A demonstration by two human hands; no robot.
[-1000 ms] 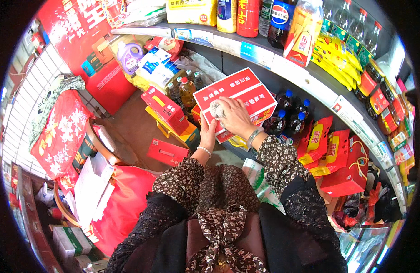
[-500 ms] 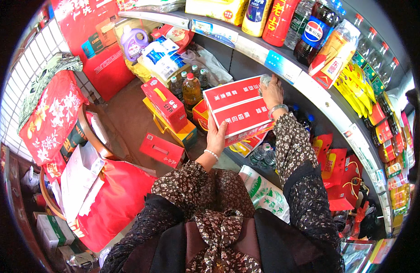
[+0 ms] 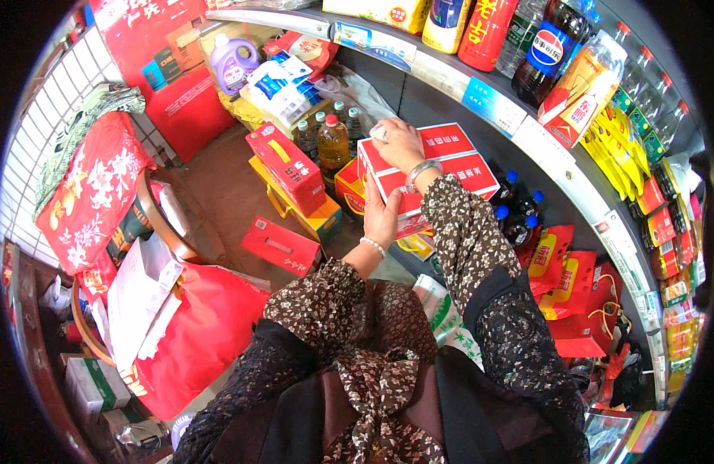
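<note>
A red carton with white edges [image 3: 455, 148] stands in front of me by the shelf unit, above the lower goods. My left hand [image 3: 381, 214] holds the carton's near left side, thumb up and fingers partly hidden behind it. On the carton's top, near its far left corner, my right hand [image 3: 402, 148] is closed round a crumpled whitish cloth [image 3: 380, 134]; most of the cloth is covered by the fingers. Just left of the carton are a bottle of yellow oil [image 3: 333, 145] and an orange-red box [image 3: 349, 185].
A shelf [image 3: 449, 73] curves across the far side, carrying a cola bottle [image 3: 544, 52] and other drinks. Below it stand blue-capped bottles [image 3: 519, 224] and red bags [image 3: 554, 263]. Red gift boxes [image 3: 287, 166] are on the left, past a chair draped with red cloth [image 3: 210, 325].
My right hand with the cloth has moved left across the carton's top, from its far right edge to the far left corner. The carton sits turned and slightly farther right.
</note>
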